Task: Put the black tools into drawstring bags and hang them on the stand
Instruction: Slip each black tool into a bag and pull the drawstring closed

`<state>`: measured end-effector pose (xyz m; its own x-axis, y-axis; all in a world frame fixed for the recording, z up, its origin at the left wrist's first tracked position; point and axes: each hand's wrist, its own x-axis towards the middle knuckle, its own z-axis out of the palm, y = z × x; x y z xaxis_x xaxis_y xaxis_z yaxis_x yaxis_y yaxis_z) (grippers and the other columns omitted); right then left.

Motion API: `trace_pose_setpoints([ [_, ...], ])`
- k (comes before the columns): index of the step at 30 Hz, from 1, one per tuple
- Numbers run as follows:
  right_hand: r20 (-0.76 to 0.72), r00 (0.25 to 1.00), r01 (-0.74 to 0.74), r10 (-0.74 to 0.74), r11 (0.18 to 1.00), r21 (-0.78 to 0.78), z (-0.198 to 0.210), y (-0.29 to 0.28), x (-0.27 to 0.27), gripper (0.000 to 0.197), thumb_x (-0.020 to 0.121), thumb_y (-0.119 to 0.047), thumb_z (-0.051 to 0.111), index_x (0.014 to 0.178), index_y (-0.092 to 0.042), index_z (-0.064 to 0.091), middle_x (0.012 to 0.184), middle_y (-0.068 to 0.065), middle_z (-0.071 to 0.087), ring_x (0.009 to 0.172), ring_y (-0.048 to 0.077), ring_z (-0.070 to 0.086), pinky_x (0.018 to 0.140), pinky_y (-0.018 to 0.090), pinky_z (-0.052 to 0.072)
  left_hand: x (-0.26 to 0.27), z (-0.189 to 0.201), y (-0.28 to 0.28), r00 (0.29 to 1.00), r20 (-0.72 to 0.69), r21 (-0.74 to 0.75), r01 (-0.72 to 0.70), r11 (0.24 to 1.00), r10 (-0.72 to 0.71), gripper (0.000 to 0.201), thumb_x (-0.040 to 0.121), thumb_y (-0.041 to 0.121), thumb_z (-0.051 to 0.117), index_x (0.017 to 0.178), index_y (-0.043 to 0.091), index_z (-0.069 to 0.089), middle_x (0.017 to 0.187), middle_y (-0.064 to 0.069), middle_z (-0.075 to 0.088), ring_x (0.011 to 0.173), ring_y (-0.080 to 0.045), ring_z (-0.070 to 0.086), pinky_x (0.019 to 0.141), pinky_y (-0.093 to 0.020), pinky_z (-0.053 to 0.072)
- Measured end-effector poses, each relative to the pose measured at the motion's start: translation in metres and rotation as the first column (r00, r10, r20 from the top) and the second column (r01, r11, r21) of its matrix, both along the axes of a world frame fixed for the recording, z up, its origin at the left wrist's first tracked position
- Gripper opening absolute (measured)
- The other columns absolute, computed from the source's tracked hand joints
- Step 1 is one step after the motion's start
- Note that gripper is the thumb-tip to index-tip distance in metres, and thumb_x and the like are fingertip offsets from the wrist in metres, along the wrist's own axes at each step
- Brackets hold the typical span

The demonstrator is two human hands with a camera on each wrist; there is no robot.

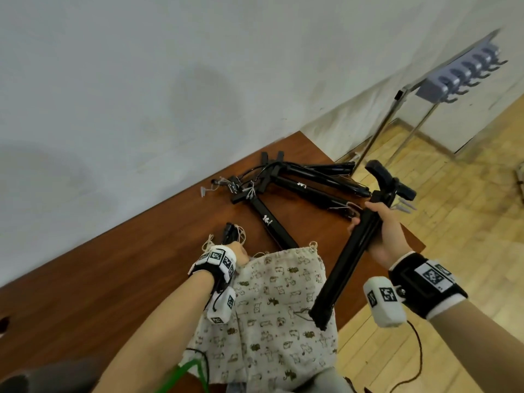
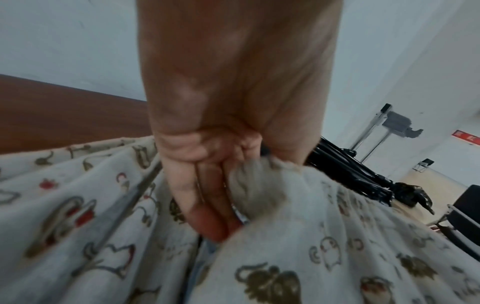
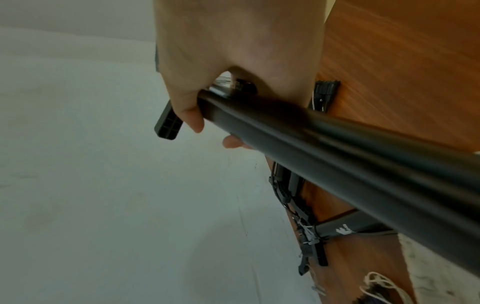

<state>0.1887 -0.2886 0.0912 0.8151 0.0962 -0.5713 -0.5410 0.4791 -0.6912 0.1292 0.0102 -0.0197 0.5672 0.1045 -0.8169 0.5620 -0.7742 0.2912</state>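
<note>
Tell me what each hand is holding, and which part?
The right hand grips a black tool around its shaft, below the head. The left hand pinches the drawstring bag at its gathered top edge.

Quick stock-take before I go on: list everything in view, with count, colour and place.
Long black folded tool with T-handle: one, black, lifted above the table's right edge, lower end over the bag.
Black tools lying on the table: several in an overlapping pile, exact count unclear, black with string tags, far end of table.
Cream printed drawstring bag: one, cream with small animal prints, at the table's near edge.
Brown wooden table: one, against the wall.
Metal stand with grey hook rack: one, silver and grey, on the floor at the right.
Left hand: grips the bag's rim.
Right hand: grips the lifted tool.
</note>
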Motion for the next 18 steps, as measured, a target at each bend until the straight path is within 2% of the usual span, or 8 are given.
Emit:
trace_pose_setpoints([
  [2,0.010,1.000,0.029,-0.029,0.999,0.036,0.004,0.001,0.005,0.017,0.085,-0.023,0.063,0.096,-0.019,0.050,0.073,-0.001,0.042,0.056,0.016,0.045,0.062,0.031,0.042,-0.001,0.003,-0.001,0.991,-0.087,-0.003,0.100,0.995,-0.100,0.011,0.091,0.013,0.054,0.092,0.008,0.064,0.075,-0.006,0.060,0.059,-0.019,0.055,0.057,-0.028,0.051],
  [6,0.048,0.999,0.011,-0.012,1.000,0.021,0.013,0.003,0.010,0.020,0.084,-0.029,0.062,0.099,-0.016,0.057,0.078,0.000,0.046,0.052,0.016,0.042,0.055,0.029,0.040,-0.011,0.016,-0.009,0.946,-0.063,0.245,0.323,0.914,-0.317,0.027,0.090,0.023,0.052,0.065,0.014,0.046,0.063,0.002,0.043,0.052,-0.013,0.039,0.058,-0.025,0.037],
  [8,0.089,0.995,-0.037,0.037,0.999,0.004,0.019,0.007,0.007,0.018,0.086,-0.029,0.059,0.098,-0.016,0.058,0.081,0.002,0.053,0.050,0.016,0.041,0.053,0.028,0.040,-0.022,0.022,-0.015,0.936,-0.057,0.262,0.350,0.899,-0.348,0.010,0.090,0.022,0.057,0.083,0.014,0.059,0.073,0.002,0.051,0.062,-0.014,0.049,0.062,-0.025,0.038],
  [10,0.129,0.985,-0.115,0.115,0.993,-0.010,0.026,0.012,0.002,0.017,0.087,-0.027,0.057,0.099,-0.015,0.057,0.091,0.006,0.060,0.048,0.016,0.042,0.051,0.027,0.042,-0.027,0.025,-0.020,0.927,-0.045,0.235,0.372,0.898,-0.372,0.025,0.091,0.018,0.057,0.112,0.007,0.063,0.101,-0.008,0.064,0.091,-0.022,0.062,0.073,-0.026,0.043],
  [11,0.146,0.975,-0.167,0.168,0.986,-0.020,0.031,0.016,-0.001,0.019,0.087,-0.026,0.057,0.101,-0.014,0.056,0.098,0.008,0.063,0.047,0.016,0.042,0.050,0.027,0.042,-0.028,0.032,-0.023,0.919,-0.074,0.201,0.394,0.897,-0.387,0.024,0.092,0.015,0.054,0.111,0.003,0.062,0.108,-0.011,0.063,0.096,-0.026,0.063,0.075,-0.029,0.046],
  [13,0.176,0.940,-0.286,0.292,0.956,-0.062,0.042,0.024,-0.009,0.020,0.086,-0.025,0.056,0.101,-0.011,0.054,0.110,0.010,0.066,0.045,0.016,0.043,0.049,0.028,0.042,-0.026,0.053,-0.031,0.902,-0.082,0.147,0.431,0.890,-0.423,0.014,0.093,0.010,0.050,0.083,0.004,0.057,0.086,-0.012,0.058,0.071,-0.023,0.057,0.061,-0.028,0.044],
  [15,0.210,0.885,-0.401,0.416,0.909,-0.112,0.051,0.032,-0.019,0.019,0.086,-0.025,0.055,0.099,-0.011,0.056,0.121,0.011,0.066,0.045,0.016,0.045,0.053,0.030,0.040,-0.020,0.074,-0.039,0.905,-0.014,0.147,0.422,0.894,-0.425,0.015,0.092,0.009,0.050,0.079,0.005,0.055,0.082,-0.010,0.058,0.064,-0.021,0.051,0.055,-0.028,0.040],
  [18,0.188,0.780,-0.586,0.597,0.802,-0.115,0.056,0.043,-0.034,0.025,0.084,-0.029,0.059,0.101,-0.012,0.061,0.135,0.023,0.053,0.048,0.018,0.045,0.057,0.031,0.038,-0.016,0.112,-0.056,0.842,0.232,0.126,0.471,0.873,-0.487,0.020,0.089,0.009,0.049,0.103,0.005,0.062,0.105,-0.012,0.065,0.090,-0.031,0.061,0.070,-0.030,0.043],
])
